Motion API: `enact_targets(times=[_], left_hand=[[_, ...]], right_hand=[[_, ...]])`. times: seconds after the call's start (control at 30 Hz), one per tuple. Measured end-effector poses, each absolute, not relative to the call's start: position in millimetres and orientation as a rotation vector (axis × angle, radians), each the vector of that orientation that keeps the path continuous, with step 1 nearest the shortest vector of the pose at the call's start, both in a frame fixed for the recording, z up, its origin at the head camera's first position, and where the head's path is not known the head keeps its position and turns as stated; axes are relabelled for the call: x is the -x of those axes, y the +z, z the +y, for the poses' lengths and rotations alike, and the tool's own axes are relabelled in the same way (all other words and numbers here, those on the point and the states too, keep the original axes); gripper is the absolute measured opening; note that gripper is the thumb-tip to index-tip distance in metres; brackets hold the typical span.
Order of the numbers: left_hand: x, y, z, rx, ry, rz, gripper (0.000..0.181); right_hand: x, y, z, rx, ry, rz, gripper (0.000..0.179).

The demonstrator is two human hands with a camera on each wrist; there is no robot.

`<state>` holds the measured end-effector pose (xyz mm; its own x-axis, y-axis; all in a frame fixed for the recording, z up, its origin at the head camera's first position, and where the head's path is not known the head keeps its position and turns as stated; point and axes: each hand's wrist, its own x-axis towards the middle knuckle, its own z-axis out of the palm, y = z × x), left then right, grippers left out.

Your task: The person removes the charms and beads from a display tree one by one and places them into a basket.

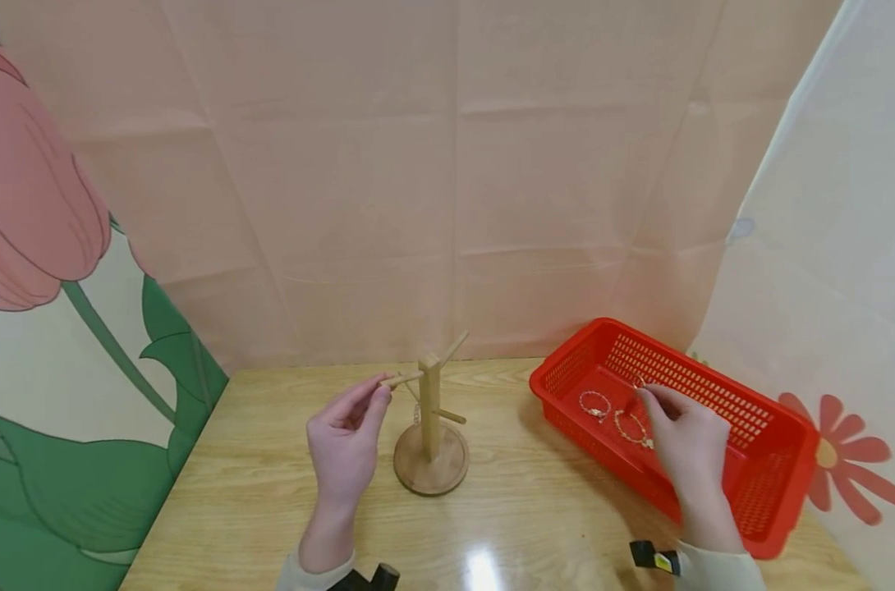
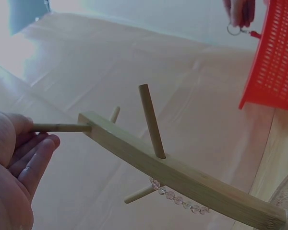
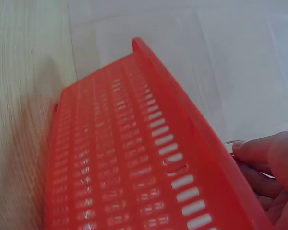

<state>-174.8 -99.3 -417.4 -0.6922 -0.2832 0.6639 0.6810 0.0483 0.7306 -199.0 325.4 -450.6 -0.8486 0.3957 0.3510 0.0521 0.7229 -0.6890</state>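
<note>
A wooden stand [image 1: 432, 419] with a round base and several pegs stands on the table. The left hand [image 1: 347, 443] pinches the end of one upper peg [image 2: 62, 128] between thumb and fingers. A beaded bracelet [image 2: 178, 201] of clear pinkish beads hangs on a lower peg. Over the red basket [image 1: 780, 410], the right hand [image 1: 687, 435] pinches a small bracelet [image 1: 639, 382], mostly hidden by the fingers; the left wrist view shows it as a ring below the fingertips. Two more bracelets lie on the basket floor, a pale bracelet [image 1: 595, 405] and a golden bracelet [image 1: 631, 428].
The wood-grain table [image 1: 255, 492] carries the stand in the middle and the slanted, slotted basket at the right. A pinkish cloth [image 1: 418, 180] hangs behind the table. Flower-printed sheets [image 1: 817, 287] stand along both sides.
</note>
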Motion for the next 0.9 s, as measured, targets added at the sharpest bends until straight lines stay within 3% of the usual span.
enact_targets(times=[0.33,0.9], left_hand=[[175,-418,-100,0.406,-1.723,-1.624,0.017],[177,-420,-100,0.404,-1.709,-1.625,0.017]], right_hand=[[189,-449,346,0.456,0.922,-2.525,0.044],[172,-417,381,0.208,0.739,-2.771,0.04]])
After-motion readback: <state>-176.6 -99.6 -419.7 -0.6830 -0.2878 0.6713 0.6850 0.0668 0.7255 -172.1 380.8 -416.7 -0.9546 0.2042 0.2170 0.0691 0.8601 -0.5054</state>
